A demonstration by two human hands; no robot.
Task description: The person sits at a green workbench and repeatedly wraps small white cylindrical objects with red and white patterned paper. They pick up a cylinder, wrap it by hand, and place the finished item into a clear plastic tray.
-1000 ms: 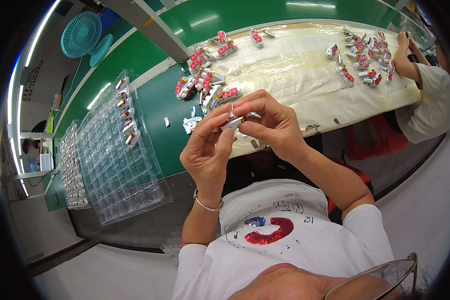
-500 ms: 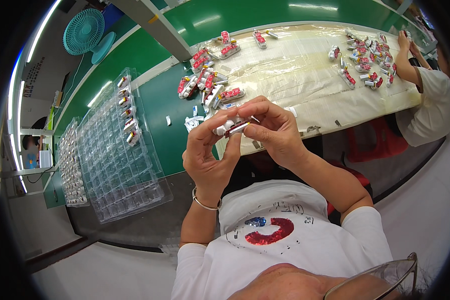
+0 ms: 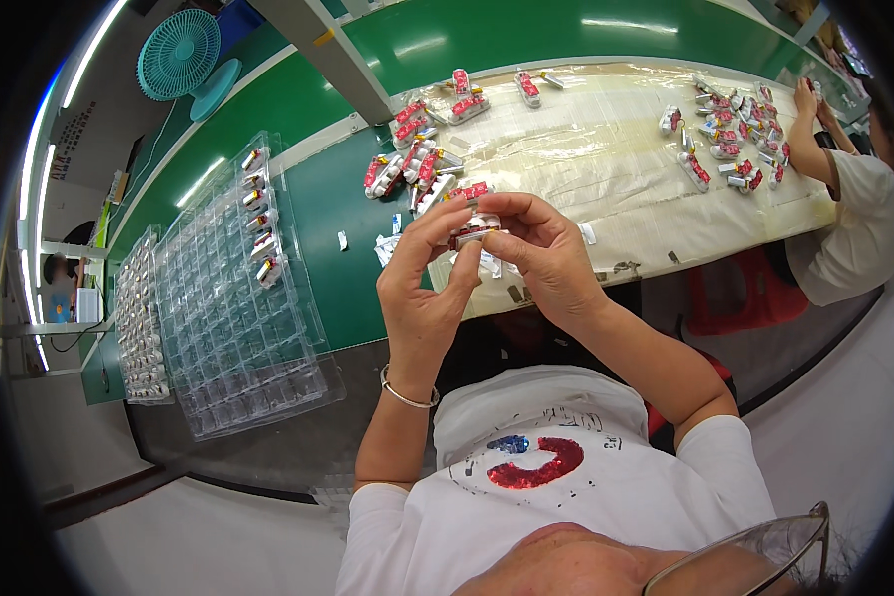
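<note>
Red-white part (image 3: 478, 234) now sits more level than before.

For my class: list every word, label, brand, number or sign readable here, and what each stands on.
Nothing reads clearly.
Shirt: black marks like lettering, too small and broken to read.
Wall: dark marks like characters, too small.
Paper slips: blue marks, too small.
Held piece: no print legible.

The held assembly (image 3: 474, 236) is right of the tray (image 3: 238, 328), before a pile (image 3: 424, 165).
</note>
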